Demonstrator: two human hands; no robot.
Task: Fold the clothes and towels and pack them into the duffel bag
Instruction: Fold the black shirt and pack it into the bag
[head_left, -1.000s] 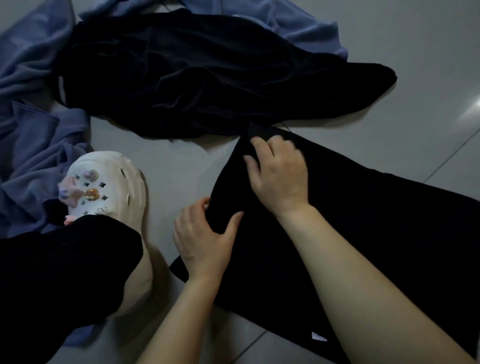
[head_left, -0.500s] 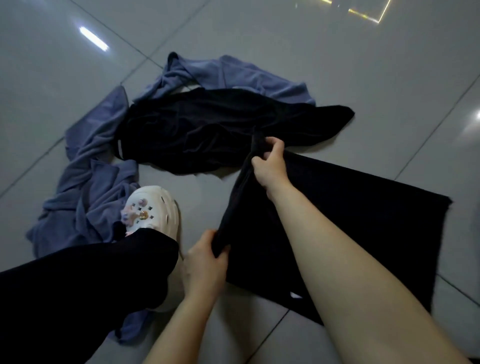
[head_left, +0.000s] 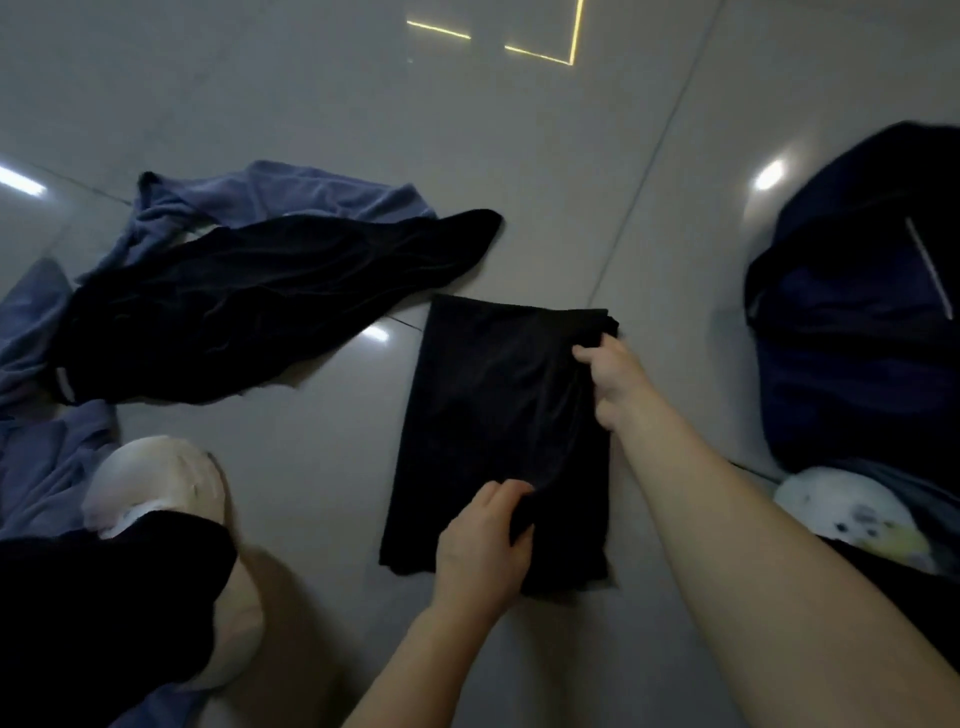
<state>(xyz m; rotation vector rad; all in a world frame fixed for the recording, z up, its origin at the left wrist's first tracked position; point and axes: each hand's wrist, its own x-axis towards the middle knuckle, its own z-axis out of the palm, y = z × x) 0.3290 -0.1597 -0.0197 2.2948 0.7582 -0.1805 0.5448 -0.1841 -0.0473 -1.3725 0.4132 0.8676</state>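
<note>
A black cloth (head_left: 483, 415) lies folded into a narrow rectangle on the grey tiled floor in the middle of the view. My right hand (head_left: 615, 382) pinches its far right edge. My left hand (head_left: 485, 540) grips a bunch of the same cloth at its near edge. A dark navy duffel bag (head_left: 857, 322) stands at the right. Unfolded, a black garment (head_left: 249, 306) sprawls at the left on top of a blue towel (head_left: 291, 192).
My white clog (head_left: 161, 478) and black-clad leg (head_left: 93, 613) fill the lower left, with more blue fabric (head_left: 36, 457) beside them. A second white clog (head_left: 847, 509) sits lower right, just in front of the bag.
Both hands carried the cloth's left edge over to the right, folding the wide cloth in half. The view swung right, bringing the duffel bag in.
</note>
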